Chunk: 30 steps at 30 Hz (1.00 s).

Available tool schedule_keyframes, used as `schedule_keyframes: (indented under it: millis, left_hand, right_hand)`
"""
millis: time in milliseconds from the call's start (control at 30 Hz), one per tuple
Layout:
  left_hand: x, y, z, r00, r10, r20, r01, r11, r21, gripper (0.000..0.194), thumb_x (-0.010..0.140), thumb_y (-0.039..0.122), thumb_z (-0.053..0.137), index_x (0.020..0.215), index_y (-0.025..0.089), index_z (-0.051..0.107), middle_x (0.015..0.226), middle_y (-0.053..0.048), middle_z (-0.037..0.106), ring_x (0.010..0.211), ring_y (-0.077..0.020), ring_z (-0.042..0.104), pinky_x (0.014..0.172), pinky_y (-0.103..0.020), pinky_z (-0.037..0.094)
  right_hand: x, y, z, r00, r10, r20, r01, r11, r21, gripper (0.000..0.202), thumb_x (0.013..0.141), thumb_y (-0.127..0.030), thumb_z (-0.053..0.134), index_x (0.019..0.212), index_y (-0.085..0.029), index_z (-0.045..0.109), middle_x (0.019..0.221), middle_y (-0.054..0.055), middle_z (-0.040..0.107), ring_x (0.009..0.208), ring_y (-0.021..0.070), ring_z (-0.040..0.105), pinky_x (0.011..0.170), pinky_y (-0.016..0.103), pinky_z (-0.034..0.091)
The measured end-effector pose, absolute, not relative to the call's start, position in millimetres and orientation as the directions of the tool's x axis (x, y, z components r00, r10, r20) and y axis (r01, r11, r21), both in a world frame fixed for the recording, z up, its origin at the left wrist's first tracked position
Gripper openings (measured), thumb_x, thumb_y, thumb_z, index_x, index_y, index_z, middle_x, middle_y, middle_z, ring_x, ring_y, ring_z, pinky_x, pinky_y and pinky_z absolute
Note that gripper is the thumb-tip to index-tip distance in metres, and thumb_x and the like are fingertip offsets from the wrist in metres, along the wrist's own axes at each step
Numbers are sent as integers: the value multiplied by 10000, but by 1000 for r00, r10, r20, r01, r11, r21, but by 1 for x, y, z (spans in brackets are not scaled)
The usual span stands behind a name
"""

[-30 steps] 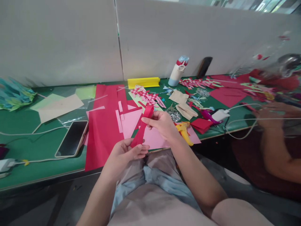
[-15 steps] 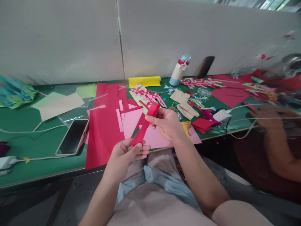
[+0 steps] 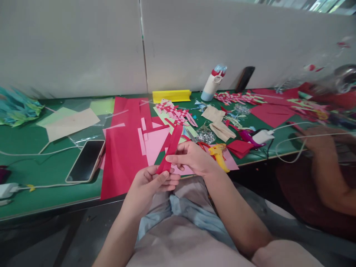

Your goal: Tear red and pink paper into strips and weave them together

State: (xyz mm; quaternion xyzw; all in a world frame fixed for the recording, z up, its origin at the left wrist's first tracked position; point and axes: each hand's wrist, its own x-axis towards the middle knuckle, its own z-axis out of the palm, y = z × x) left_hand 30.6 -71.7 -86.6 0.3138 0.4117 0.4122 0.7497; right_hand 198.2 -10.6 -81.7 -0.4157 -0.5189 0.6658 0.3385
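Note:
A red paper strip (image 3: 174, 143) is held upright and slanted between my two hands above the table's front edge. My left hand (image 3: 152, 180) pinches its lower end between thumb and fingers. Just above, my right hand (image 3: 189, 158) grips the strip's side, thumb on the front. Behind the strip lie pink paper (image 3: 156, 141) and a woven red-and-pink paper piece (image 3: 175, 112). A yellow glue gun (image 3: 219, 155) lies to the right of my right hand, partly hidden by my wrist. Large red paper sheets (image 3: 122, 148) lie left of the strip.
A phone (image 3: 86, 161) lies at the left, with white cables around it. A bottle (image 3: 213, 83) and a yellow folded paper (image 3: 171, 96) stand along the wall. Beige cloth pieces (image 3: 218, 122) and a bag of beads (image 3: 205, 134) lie mid-table. Another person's hand (image 3: 314, 139) is at the right.
My right hand has slid down the strip toward my left hand. The strip's upper end, curled over before, now stands straight. More of the glue gun and the bag of beads shows.

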Motion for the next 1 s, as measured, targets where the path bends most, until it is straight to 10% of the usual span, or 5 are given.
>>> schedule_keyframes:
  millis: [1000]
  left_hand:
    - [27, -76, -82, 321, 875, -364, -338, 464, 819, 338, 731, 387, 736, 896, 94, 704, 834, -127, 756, 735, -218, 723, 722, -322, 593]
  right_hand:
    - [189, -19, -62, -290, 941, -177, 104, -152, -983, 291, 621, -362, 788, 644, -137, 605, 548, -39, 568, 399, 39, 448, 379, 182, 338]
